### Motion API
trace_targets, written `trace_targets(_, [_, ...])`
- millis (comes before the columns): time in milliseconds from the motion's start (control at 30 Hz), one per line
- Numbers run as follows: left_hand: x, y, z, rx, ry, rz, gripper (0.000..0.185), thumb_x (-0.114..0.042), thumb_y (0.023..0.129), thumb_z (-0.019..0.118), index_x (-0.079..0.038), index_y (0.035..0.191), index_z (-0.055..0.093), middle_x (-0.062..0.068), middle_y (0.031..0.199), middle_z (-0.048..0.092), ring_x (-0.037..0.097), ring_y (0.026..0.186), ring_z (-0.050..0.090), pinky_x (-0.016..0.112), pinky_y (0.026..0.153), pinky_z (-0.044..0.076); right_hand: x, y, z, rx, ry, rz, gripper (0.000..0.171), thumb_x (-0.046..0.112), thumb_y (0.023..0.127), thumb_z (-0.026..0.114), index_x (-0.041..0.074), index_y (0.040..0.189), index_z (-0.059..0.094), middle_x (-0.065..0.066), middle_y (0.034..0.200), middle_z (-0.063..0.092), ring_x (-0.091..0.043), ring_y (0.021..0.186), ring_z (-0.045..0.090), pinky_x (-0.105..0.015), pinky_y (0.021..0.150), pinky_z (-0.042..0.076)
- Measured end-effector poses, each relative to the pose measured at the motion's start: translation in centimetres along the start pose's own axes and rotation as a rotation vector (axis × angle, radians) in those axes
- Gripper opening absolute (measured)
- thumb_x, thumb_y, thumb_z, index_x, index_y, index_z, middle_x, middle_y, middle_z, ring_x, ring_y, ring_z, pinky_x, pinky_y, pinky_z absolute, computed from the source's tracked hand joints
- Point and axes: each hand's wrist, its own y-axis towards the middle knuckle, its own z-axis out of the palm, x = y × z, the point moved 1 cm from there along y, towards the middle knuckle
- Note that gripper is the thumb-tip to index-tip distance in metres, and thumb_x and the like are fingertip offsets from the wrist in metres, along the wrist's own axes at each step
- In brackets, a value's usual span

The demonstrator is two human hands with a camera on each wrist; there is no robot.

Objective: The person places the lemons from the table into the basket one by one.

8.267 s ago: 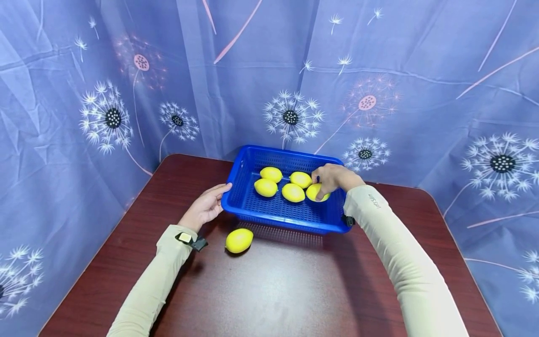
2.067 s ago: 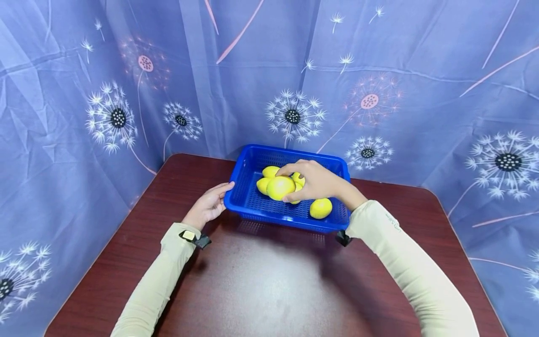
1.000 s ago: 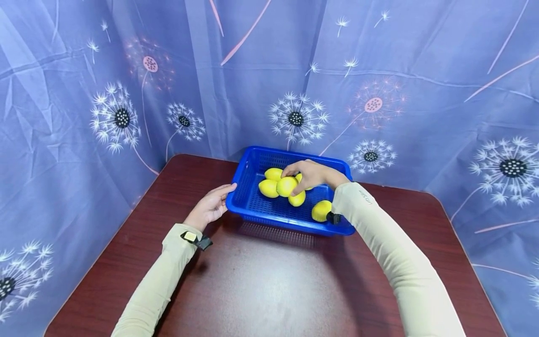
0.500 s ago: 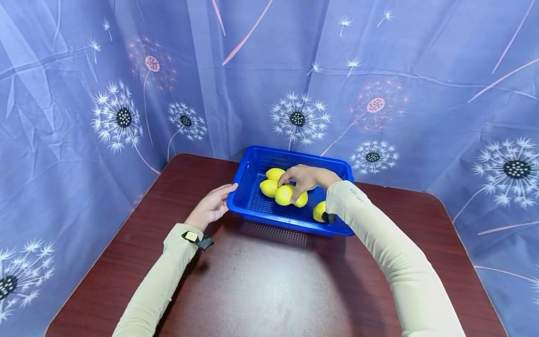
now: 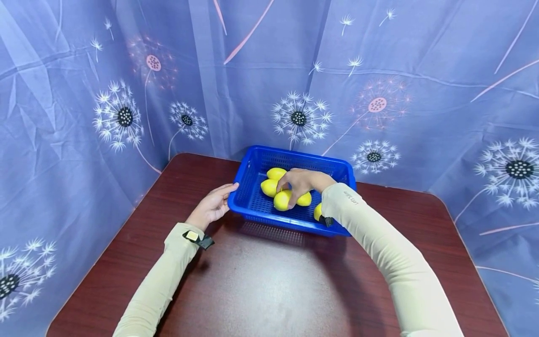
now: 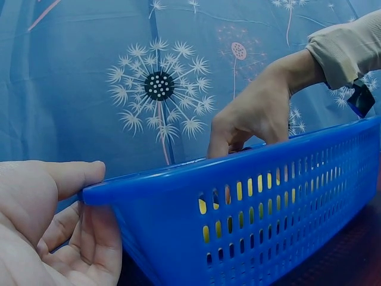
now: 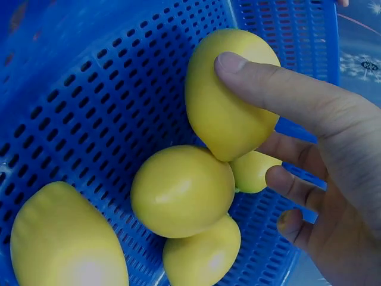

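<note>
A blue perforated basket (image 5: 290, 152) stands at the back of the table with several yellow lemons in it. My right hand (image 5: 302, 181) reaches into it from the right and holds one lemon (image 5: 281, 200) low over the basket floor. In the right wrist view a finger lies across that lemon (image 7: 229, 95), with other lemons (image 7: 181, 190) just below it. My left hand (image 5: 214, 205) holds the basket's left rim; the left wrist view shows its thumb (image 6: 59, 176) on top of the rim (image 6: 178, 176) and its fingers curled beneath. One lemon (image 5: 316, 211) is half hidden behind my right sleeve.
The dark red table (image 5: 269, 281) stretches bare in front of the basket. A blue curtain (image 5: 126, 93) printed with dandelions closes in the back and both sides. The table's rounded corners lie near the curtain.
The lemon that lay on the table is gone from there. My right hand has carried a lemon down and slightly left, closer to the basket floor. The left hand has stayed on the rim.
</note>
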Motion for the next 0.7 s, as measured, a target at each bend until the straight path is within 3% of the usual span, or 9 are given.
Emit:
trace_targets(333, [0.11,0.01,-0.03,-0.003,0.001,0.000,0.008,-0.017,0.107,0.057,-0.011,0.110,0.060,0.001,0.092,0.074,0.010,0.079,0.070,0.022,0.071,0.058,0.17,-0.07,0.09,0.012,-0.015,0.038,0.054,0.032,0.080,0.090,0.024,0.129,0.069,-0.004,0.122,0.069,-0.027,0.122,0.053,-0.047,0.106,0.045])
trace_targets(700, [-0.08,-0.07,-0.07,0.019,0.004,0.003,0.007,-0.017,0.107,0.057,-0.012,0.107,0.062,0.001,0.091,0.074,0.010,0.080,0.070,0.022,0.072,0.058,0.04,-0.53,-0.10,-0.048,0.015,-0.022,0.053,0.040,0.085,0.084,0.019,0.130,0.068,-0.009,0.121,0.070,-0.029,0.116,0.061,-0.045,0.099,0.051])
